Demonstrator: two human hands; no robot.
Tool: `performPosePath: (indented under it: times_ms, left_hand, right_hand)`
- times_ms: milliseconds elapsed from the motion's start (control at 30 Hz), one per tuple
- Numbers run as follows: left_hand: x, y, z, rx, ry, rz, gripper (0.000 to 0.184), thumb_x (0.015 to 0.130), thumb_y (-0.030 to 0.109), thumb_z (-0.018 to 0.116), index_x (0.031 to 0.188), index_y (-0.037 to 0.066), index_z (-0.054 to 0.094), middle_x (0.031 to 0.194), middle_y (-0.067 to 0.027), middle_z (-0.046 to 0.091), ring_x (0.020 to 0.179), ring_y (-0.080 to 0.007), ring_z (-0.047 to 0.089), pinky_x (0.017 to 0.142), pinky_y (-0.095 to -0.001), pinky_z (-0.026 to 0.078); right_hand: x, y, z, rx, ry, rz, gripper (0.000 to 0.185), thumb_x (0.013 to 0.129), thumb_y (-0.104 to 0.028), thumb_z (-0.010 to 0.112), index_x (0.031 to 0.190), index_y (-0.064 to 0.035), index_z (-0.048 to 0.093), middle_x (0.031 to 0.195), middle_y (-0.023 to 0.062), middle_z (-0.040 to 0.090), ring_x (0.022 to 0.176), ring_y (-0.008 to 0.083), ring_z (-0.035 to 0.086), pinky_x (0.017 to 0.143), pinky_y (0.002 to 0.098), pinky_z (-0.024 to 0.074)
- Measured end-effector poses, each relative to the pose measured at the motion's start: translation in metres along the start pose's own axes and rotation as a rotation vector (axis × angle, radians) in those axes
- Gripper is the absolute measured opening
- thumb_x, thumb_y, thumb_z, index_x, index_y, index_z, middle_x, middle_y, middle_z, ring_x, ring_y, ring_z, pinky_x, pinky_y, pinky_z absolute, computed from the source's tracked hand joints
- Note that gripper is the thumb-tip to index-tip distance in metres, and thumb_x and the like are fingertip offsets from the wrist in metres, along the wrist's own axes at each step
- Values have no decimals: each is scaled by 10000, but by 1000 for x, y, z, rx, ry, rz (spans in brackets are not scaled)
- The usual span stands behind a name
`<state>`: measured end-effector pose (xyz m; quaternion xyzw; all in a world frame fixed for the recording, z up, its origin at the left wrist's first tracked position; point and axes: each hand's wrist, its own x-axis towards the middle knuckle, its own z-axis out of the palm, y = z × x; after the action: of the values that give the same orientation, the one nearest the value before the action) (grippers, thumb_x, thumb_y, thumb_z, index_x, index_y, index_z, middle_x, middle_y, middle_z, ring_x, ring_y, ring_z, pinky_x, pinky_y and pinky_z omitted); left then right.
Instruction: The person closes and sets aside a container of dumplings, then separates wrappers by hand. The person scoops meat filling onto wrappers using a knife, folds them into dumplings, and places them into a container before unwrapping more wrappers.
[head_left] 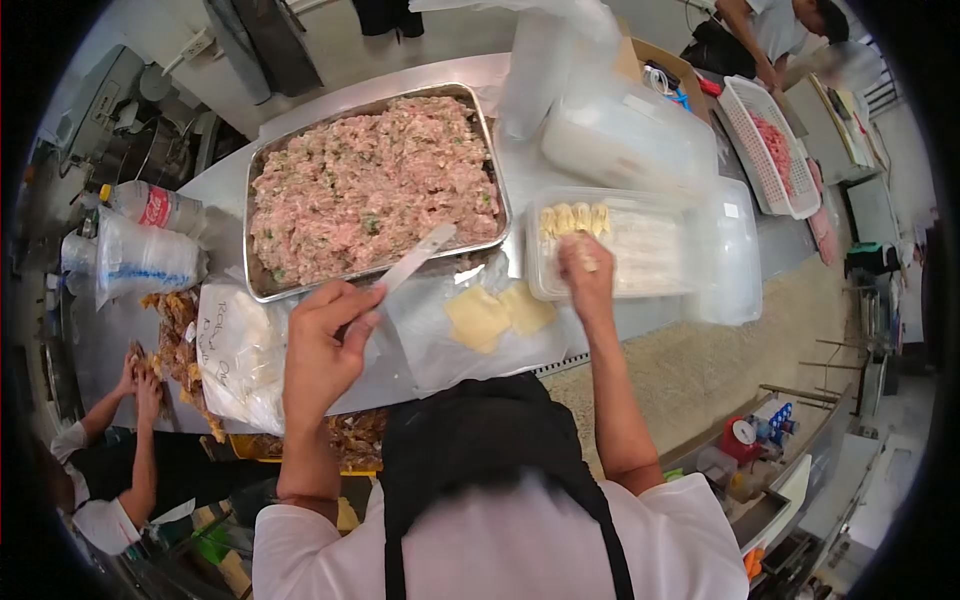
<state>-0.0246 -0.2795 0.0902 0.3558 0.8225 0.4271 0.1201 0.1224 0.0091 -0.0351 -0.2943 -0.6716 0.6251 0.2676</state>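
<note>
My left hand (332, 335) grips a pale flat spatula (418, 258) between thumb and fingers, its blade over the near right corner of a metal tray (503, 190) of minced meat (370, 185) flecked with green. My right hand (586, 278) is closed over a clear plastic container (655, 290), slightly blurred. Its fingers hold what looks like a pale dumpling, mostly hidden. A row of yellowish dumplings (575, 218) lies along the container's far left side. Between my hands, square yellow wrappers (480, 318) rest on a clear plastic sheet (425, 345).
Stacked clear containers (630, 135) stand beyond my right hand. A white basket (770, 150) holds more meat at the right. On the left are a bottle (155, 205), bagged cups (150, 260), a labelled plastic bag (235, 350) and browned food pieces (178, 345). Other people work at both sides.
</note>
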Motion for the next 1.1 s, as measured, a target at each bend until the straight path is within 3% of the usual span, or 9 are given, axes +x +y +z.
performPosePath:
  times_ms: [67, 300, 367, 467, 567, 800, 900, 967, 1100]
  left_hand:
    - [0, -7, -3, 22, 16, 12, 327, 768, -73, 705, 1082, 10, 737, 804, -112, 596, 659, -204, 549, 587, -302, 417]
    - [-4, -16, 2, 3, 3, -55, 322, 769, -64, 715, 1081, 13, 738, 810, -107, 600, 664, -201, 553, 589, -306, 417]
    - [-4, -13, 3, 0, -8, -82, 322, 768, -64, 715, 1080, 13, 738, 817, -111, 602, 672, -205, 561, 595, -307, 422]
    - [-4, -12, 4, -16, -12, -94, 324, 766, -69, 711, 1080, 9, 736, 821, -118, 604, 683, -212, 570, 605, -306, 429]
    - [-7, -17, 5, -10, 2, -83, 328, 763, -74, 708, 1080, 6, 733, 822, -123, 603, 690, -217, 575, 614, -305, 433]
    - [-13, -26, 2, -18, 20, -121, 326, 764, -76, 699, 1079, 5, 730, 807, -119, 593, 657, -219, 539, 601, -306, 418]
    - [-14, -30, -1, 20, 34, -123, 332, 770, -72, 693, 1089, 13, 729, 795, -115, 585, 637, -216, 518, 590, -305, 407]
    - [-15, -31, -1, 3, 68, -145, 340, 773, -69, 690, 1099, 21, 727, 785, -114, 582, 630, -216, 514, 585, -305, 404]
    - [-18, -40, 0, 9, 61, -206, 330, 779, -52, 702, 1100, 23, 727, 797, -115, 603, 641, -220, 535, 610, -321, 435]
  right_hand:
    - [13, 5, -34, -112, 148, -21, 367, 1013, -313, 590, 777, -32, 613, 637, -18, 512, 590, 67, 451, 537, 275, 369]
    - [62, 29, -109, -355, 189, 262, 459, 1020, -406, 540, 802, -16, 644, 709, 55, 571, 614, 147, 520, 583, 323, 425]
    - [80, 79, -127, -817, 236, -245, 310, 953, -331, 653, 899, -26, 652, 847, 55, 631, 714, 124, 589, 610, 268, 486]
    - [76, 35, -95, -727, 249, -119, 232, 809, -192, 772, 918, -8, 682, 968, 149, 660, 801, 248, 636, 730, 382, 519]
    - [83, 46, -89, -709, 352, -156, 279, 720, -103, 833, 937, -7, 685, 904, 99, 682, 770, 161, 644, 707, 309, 535]
    - [93, 53, -95, -790, 258, 30, 312, 713, -89, 837, 991, -6, 725, 834, 113, 728, 720, 187, 677, 718, 316, 543]
    - [81, 28, -82, -803, 232, -26, 291, 743, -97, 823, 1009, -9, 741, 900, 122, 745, 724, 185, 687, 714, 322, 547]
    - [60, 5, -59, -777, 391, -332, 278, 759, -156, 816, 991, -23, 738, 879, 119, 733, 729, 264, 695, 725, 364, 549]
    - [-14, -14, 21, -392, -254, -218, 117, 816, -35, 727, 932, -40, 717, 892, 73, 716, 761, 176, 676, 637, 301, 535]
